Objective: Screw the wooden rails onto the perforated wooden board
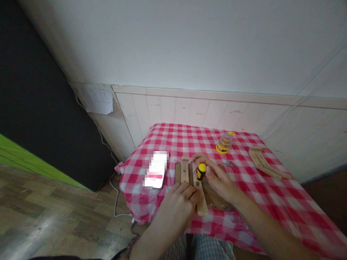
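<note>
On the checked desk (252,202), the right hand (219,180) has its fingers clamped on a yellow screwdriver (201,171) set on the wooden frame (202,202); the left hand (176,207) presses it, fingers together; loose screws (230,164) lie nearby.

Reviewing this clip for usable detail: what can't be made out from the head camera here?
- Tip of the yellow-handled screwdriver: hidden in the head view by its handle and the right hand.
- Middle of the wooden strip: hidden in the head view by the left hand.
- Phone-like device: pixelated in the head view.
- Small metal pieces: too small to identify in the head view.
</note>
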A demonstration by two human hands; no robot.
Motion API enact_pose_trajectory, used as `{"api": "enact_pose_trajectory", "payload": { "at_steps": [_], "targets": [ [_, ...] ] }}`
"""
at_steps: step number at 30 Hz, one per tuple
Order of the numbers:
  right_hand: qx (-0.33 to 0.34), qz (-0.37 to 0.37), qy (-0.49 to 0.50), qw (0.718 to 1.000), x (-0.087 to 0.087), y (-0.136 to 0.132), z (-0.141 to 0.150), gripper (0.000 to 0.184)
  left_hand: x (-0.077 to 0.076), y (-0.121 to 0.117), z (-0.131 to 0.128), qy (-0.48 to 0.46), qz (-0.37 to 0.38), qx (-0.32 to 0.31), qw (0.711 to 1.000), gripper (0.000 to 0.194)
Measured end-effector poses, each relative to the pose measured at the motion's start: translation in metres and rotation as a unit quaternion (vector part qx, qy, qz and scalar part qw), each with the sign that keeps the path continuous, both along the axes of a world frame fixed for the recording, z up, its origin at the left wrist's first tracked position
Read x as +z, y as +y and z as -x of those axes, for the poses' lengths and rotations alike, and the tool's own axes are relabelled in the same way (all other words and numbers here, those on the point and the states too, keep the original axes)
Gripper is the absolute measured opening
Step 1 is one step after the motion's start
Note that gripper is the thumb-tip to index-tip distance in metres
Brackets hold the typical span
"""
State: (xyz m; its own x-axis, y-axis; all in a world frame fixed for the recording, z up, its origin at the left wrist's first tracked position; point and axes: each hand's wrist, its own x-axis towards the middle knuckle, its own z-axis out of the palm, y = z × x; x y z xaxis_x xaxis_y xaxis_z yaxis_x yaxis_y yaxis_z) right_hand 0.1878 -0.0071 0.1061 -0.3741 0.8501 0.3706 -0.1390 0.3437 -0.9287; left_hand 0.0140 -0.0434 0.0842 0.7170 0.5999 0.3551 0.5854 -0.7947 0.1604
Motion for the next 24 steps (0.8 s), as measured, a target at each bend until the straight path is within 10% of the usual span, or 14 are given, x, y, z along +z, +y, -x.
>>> {"api": "enact_pose_trajectory", "payload": {
  "at_steps": [16, 24],
  "targets": [
    [0.042, 0.067, 0.035, 0.996, 0.001, 0.002, 0.01, 0.052, 0.004, -0.001, 0.001, -0.001, 0.033, 0.003, 0.999, 0.012],
    [-0.013, 0.019, 0.014, 1.0, -0.001, -0.001, 0.001, 0.031, 0.002, 0.0, 0.001, 0.007, 0.024, 0.003, 1.0, 0.012]
  ]
}}
